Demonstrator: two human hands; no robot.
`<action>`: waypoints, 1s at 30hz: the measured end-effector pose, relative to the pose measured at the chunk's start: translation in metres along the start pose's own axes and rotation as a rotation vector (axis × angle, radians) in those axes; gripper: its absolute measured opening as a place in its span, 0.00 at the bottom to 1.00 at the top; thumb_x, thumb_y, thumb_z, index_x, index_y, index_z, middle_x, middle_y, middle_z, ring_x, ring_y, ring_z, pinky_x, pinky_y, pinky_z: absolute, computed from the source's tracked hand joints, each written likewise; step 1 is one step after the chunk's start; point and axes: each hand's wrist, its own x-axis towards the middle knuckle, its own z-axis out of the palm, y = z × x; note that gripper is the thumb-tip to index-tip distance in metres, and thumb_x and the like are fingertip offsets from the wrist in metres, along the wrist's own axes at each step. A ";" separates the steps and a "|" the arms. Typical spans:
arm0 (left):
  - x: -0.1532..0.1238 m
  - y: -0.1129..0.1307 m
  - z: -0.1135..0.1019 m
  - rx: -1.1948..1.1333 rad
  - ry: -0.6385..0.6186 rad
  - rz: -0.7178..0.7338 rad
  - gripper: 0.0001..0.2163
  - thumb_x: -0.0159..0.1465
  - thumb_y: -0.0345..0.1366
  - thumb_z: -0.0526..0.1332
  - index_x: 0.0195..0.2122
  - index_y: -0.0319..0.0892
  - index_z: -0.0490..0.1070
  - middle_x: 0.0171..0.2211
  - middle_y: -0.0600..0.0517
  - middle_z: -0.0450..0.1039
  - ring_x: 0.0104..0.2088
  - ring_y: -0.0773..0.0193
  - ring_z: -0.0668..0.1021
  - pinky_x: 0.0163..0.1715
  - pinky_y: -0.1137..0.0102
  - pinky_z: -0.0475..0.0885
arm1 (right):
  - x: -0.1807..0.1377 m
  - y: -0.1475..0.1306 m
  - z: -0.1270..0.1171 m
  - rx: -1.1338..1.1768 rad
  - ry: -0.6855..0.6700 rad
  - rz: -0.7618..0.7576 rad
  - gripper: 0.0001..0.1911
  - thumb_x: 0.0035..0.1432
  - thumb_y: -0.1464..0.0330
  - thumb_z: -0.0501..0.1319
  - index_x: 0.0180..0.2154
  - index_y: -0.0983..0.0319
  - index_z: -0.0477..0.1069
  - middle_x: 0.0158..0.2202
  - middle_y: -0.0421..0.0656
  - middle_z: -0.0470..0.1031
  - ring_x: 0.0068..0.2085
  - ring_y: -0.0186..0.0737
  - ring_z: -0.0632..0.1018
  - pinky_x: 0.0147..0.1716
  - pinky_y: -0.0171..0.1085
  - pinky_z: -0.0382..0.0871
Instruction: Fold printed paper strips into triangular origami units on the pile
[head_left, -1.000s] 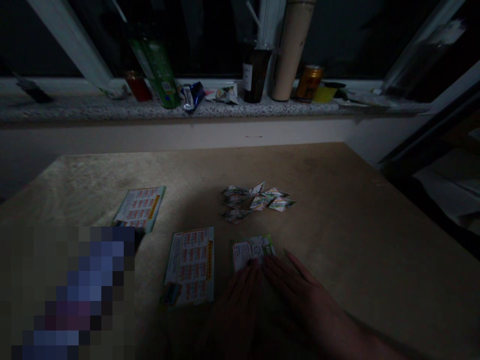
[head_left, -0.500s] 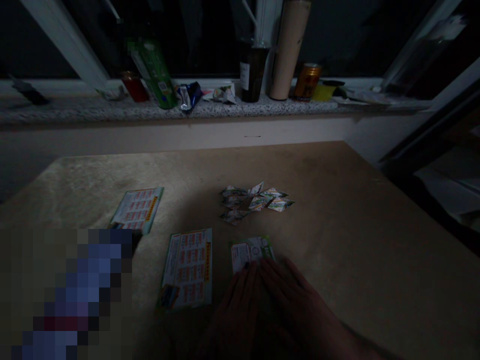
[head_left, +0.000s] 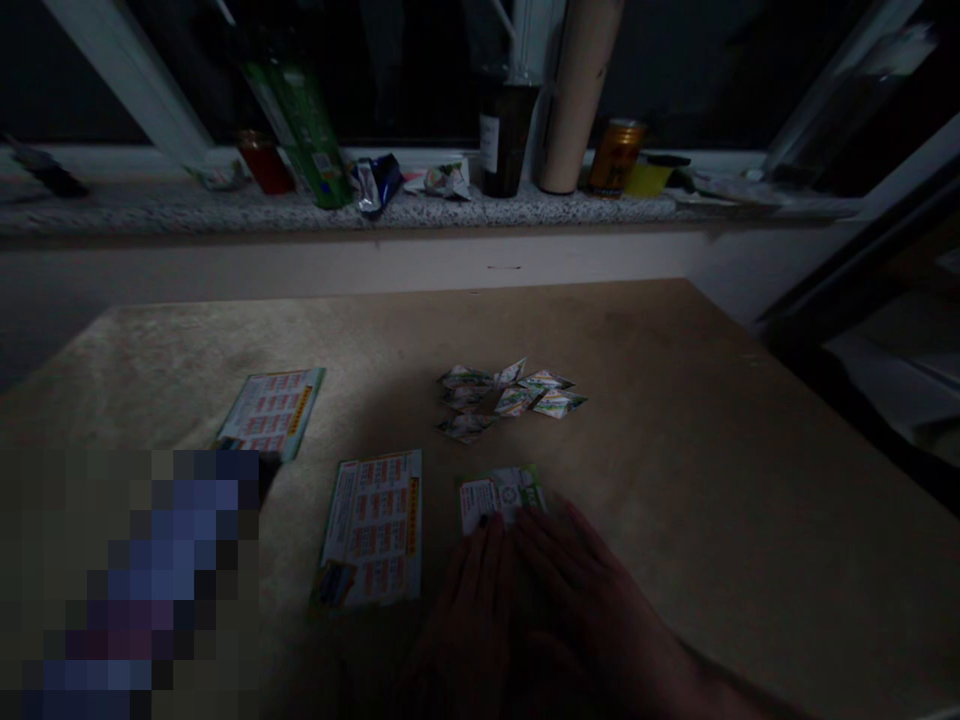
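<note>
Left hand (head_left: 472, 600), right hand (head_left: 592, 585): both flat, fingers extended side by side, pressing 1 small printed sheet (head_left: 499, 492) at near centre of the table (head_left: 712, 420). Calendar sheets, 2: near one (head_left: 371, 525) just left, far one (head_left: 274, 410) further left. Folded paper pieces (head_left: 510, 395) beyond: about 7, too dim to be sure.

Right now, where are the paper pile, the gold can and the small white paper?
paper pile (head_left: 514, 398), head view, heap's middle
gold can (head_left: 613, 158), head view, its side
small white paper (head_left: 495, 495), head view, uncovered top part
</note>
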 end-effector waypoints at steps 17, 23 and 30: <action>0.000 -0.003 0.004 0.027 -0.043 0.019 0.33 0.64 0.46 0.46 0.64 0.32 0.35 0.61 0.39 0.53 0.57 0.48 0.62 0.52 0.59 0.60 | -0.004 0.017 -0.005 -0.221 0.093 0.066 0.28 0.57 0.68 0.54 0.59 0.64 0.55 0.64 0.47 0.47 0.64 0.51 0.46 0.59 0.58 0.41; -0.002 -0.003 0.005 0.013 -0.054 0.010 0.33 0.64 0.46 0.46 0.64 0.34 0.34 0.62 0.40 0.51 0.57 0.47 0.61 0.52 0.57 0.60 | -0.008 0.020 -0.006 -0.145 0.097 0.015 0.25 0.58 0.68 0.53 0.57 0.64 0.57 0.60 0.44 0.58 0.62 0.48 0.53 0.60 0.58 0.38; -0.001 -0.004 0.002 0.012 -0.086 0.007 0.36 0.63 0.47 0.48 0.64 0.29 0.35 0.61 0.37 0.50 0.59 0.48 0.59 0.53 0.59 0.60 | -0.007 0.016 -0.008 -0.079 0.226 0.069 0.19 0.59 0.72 0.53 0.52 0.62 0.65 0.54 0.44 0.68 0.58 0.44 0.63 0.61 0.55 0.36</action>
